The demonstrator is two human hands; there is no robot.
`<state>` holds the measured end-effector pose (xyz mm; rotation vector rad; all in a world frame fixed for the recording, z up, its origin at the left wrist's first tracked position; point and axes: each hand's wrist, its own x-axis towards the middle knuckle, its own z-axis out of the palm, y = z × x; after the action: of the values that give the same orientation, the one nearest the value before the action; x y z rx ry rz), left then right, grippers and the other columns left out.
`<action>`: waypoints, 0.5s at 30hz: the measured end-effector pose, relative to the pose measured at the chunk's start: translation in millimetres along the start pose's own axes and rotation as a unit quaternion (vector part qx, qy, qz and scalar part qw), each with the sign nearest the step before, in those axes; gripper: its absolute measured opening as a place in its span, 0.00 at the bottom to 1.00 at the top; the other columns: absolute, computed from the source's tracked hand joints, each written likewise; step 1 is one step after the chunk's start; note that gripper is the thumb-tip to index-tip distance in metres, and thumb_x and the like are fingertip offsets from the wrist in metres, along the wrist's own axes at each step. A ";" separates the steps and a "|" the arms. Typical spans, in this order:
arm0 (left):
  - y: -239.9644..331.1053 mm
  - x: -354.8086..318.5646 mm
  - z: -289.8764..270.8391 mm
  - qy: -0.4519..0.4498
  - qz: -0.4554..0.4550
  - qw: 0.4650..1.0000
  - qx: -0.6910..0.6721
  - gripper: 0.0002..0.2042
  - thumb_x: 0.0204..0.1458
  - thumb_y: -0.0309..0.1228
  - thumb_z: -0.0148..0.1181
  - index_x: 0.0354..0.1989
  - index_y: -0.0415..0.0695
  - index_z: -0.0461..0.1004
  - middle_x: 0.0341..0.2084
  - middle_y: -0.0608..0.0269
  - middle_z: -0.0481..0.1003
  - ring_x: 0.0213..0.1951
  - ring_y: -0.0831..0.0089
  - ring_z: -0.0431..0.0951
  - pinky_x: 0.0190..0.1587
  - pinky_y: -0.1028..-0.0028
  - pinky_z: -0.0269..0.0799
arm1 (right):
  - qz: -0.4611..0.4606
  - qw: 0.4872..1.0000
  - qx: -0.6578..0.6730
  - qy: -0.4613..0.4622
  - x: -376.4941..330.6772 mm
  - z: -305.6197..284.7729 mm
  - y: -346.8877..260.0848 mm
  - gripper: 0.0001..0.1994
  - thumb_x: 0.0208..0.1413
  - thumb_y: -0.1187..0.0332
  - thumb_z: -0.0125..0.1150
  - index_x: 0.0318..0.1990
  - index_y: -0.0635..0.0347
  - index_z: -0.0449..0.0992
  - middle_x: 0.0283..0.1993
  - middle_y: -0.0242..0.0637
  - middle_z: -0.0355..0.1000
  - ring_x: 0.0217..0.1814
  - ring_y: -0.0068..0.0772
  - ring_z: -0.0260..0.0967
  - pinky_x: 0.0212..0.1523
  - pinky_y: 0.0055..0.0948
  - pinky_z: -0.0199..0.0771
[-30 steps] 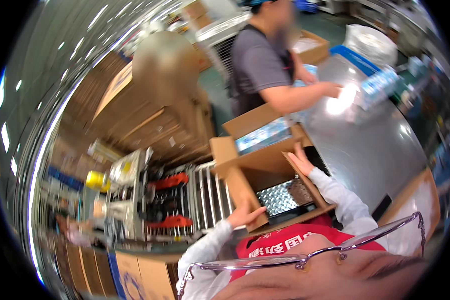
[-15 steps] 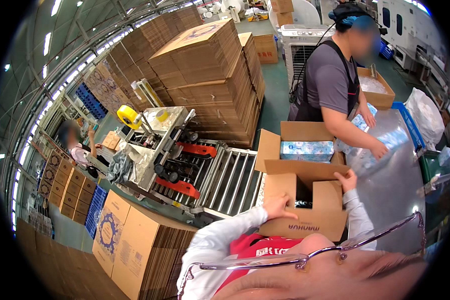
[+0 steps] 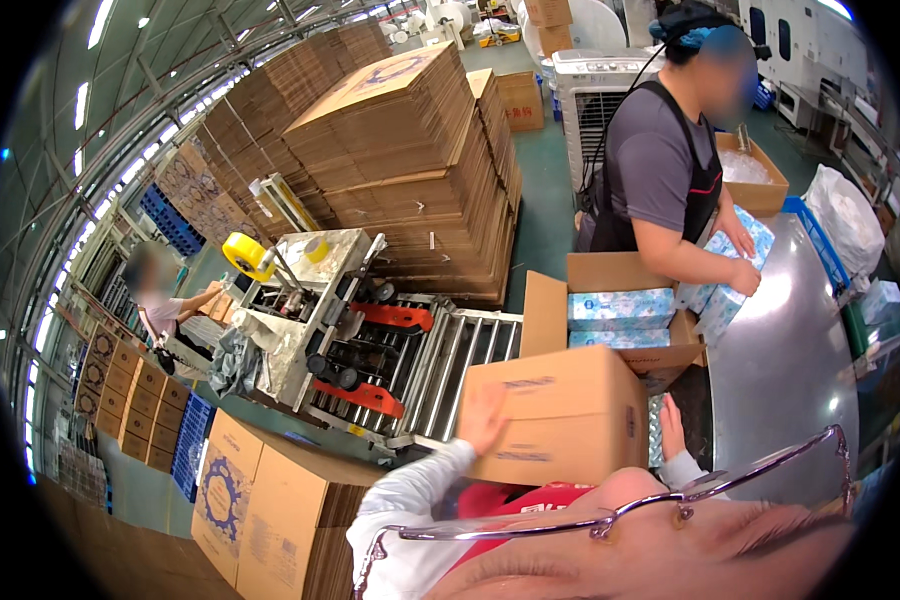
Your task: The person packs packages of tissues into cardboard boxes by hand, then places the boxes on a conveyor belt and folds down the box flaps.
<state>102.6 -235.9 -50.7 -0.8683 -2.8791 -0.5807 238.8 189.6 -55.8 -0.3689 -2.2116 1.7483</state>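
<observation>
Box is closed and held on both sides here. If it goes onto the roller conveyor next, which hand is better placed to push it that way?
Probably the right hand: it lies flat on the side of the closed cardboard box facing away from the roller conveyor, so it could push that way. The left hand is on the conveyor-side face and could only guide.

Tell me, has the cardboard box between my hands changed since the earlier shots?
Yes. The cardboard box was open beside the roller conveyor; now its flaps are shut, with my left hand and right hand against its sides.
</observation>
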 end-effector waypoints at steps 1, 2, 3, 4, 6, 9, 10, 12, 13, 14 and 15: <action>-58.4 -26.3 -5.9 0.015 -0.011 0.998 -0.058 0.34 0.59 0.39 0.53 0.72 0.43 0.52 0.72 0.47 0.50 0.73 0.49 0.46 0.73 0.55 0.40 | 0.087 0.996 0.017 -0.005 0.2 22.7 36.2 0.32 0.61 0.49 0.57 0.64 0.65 0.66 0.66 0.48 0.61 0.70 0.45 0.54 0.70 0.42 0.51; -113.0 -51.6 -11.7 0.005 -0.098 0.994 -0.047 0.31 0.61 0.38 0.48 0.72 0.42 0.53 0.71 0.47 0.53 0.72 0.51 0.52 0.72 0.58 0.45 | 0.177 0.983 0.004 -0.039 2.7 43.6 72.7 0.32 0.59 0.47 0.59 0.61 0.65 0.68 0.63 0.48 0.65 0.67 0.43 0.59 0.67 0.40 0.56; -130.3 -40.1 -20.8 -0.076 -0.209 0.892 -0.394 0.30 0.63 0.43 0.45 0.71 0.42 0.55 0.68 0.51 0.58 0.68 0.56 0.59 0.68 0.60 0.54 | 0.264 0.961 -0.046 -0.061 4.4 47.9 119.9 0.32 0.58 0.46 0.60 0.59 0.65 0.71 0.60 0.47 0.69 0.63 0.42 0.64 0.63 0.38 0.61; -148.5 -33.5 -33.7 -0.072 -0.370 0.668 -0.641 0.30 0.65 0.48 0.41 0.70 0.42 0.57 0.66 0.55 0.63 0.64 0.61 0.65 0.64 0.61 0.63 | 0.333 0.933 -0.088 -0.104 4.3 54.8 140.6 0.32 0.56 0.44 0.62 0.56 0.65 0.74 0.57 0.47 0.73 0.59 0.41 0.69 0.60 0.36 0.66; -134.7 -1.3 -71.4 -0.086 -0.328 0.628 -0.701 0.33 0.62 0.52 0.49 0.68 0.41 0.59 0.62 0.55 0.68 0.60 0.62 0.71 0.58 0.63 0.71 | 0.306 0.943 0.040 -0.127 -12.5 71.9 104.8 0.24 0.54 0.56 0.70 0.52 0.64 0.77 0.48 0.44 0.79 0.49 0.32 0.77 0.49 0.29 0.76; -181.9 -15.9 -84.7 -0.184 -0.473 0.505 -0.698 0.22 0.63 0.35 0.51 0.65 0.43 0.63 0.55 0.52 0.74 0.51 0.58 0.79 0.56 0.60 0.74 | 0.251 0.933 0.198 -0.167 -8.7 63.2 -35.1 0.17 0.57 0.69 0.67 0.51 0.65 0.73 0.41 0.36 0.81 0.37 0.21 0.79 0.34 0.21 0.77; -197.2 -30.0 -60.6 -0.168 -0.453 0.558 -0.674 0.22 0.62 0.33 0.52 0.65 0.43 0.63 0.55 0.53 0.74 0.51 0.59 0.78 0.56 0.58 0.73 | 0.248 0.916 0.199 -0.245 -5.0 61.1 -72.8 0.20 0.58 0.70 0.65 0.56 0.65 0.71 0.48 0.39 0.79 0.45 0.24 0.77 0.43 0.26 0.78; -192.2 -40.9 -0.6 -0.188 -0.328 0.675 -0.634 0.25 0.62 0.32 0.54 0.67 0.44 0.61 0.58 0.60 0.71 0.56 0.63 0.74 0.58 0.55 0.69 | 0.125 0.924 0.181 -0.314 -5.2 92.9 -138.4 0.22 0.60 0.69 0.61 0.61 0.66 0.68 0.56 0.40 0.74 0.55 0.27 0.72 0.54 0.30 0.73; -151.2 -10.6 13.5 -0.263 -0.327 0.700 -0.578 0.29 0.61 0.35 0.56 0.70 0.48 0.57 0.61 0.68 0.68 0.61 0.69 0.67 0.59 0.58 0.66 | 0.169 0.914 0.186 -0.318 -6.8 107.5 -148.9 0.23 0.62 0.68 0.59 0.62 0.66 0.67 0.59 0.40 0.72 0.58 0.27 0.68 0.58 0.31 0.70; -156.2 -18.9 36.3 -0.261 -0.370 0.654 -0.606 0.30 0.62 0.39 0.57 0.72 0.52 0.56 0.64 0.73 0.65 0.62 0.71 0.64 0.57 0.61 0.65 | 0.201 0.890 0.196 -0.359 -3.0 136.0 -160.6 0.24 0.63 0.67 0.56 0.64 0.66 0.66 0.61 0.39 0.70 0.62 0.28 0.65 0.62 0.32 0.67; -106.6 14.6 47.6 -0.270 -0.275 0.601 -0.700 0.32 0.62 0.43 0.55 0.73 0.54 0.53 0.65 0.72 0.63 0.63 0.70 0.63 0.59 0.59 0.63 | 0.165 0.905 0.167 -0.355 -4.4 163.5 -129.9 0.23 0.63 0.67 0.53 0.64 0.65 0.66 0.60 0.39 0.71 0.60 0.29 0.66 0.61 0.32 0.68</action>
<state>33.7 -292.2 -127.7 0.0441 -2.4598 -3.3340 177.8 11.6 35.0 -0.0085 -2.2954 2.7462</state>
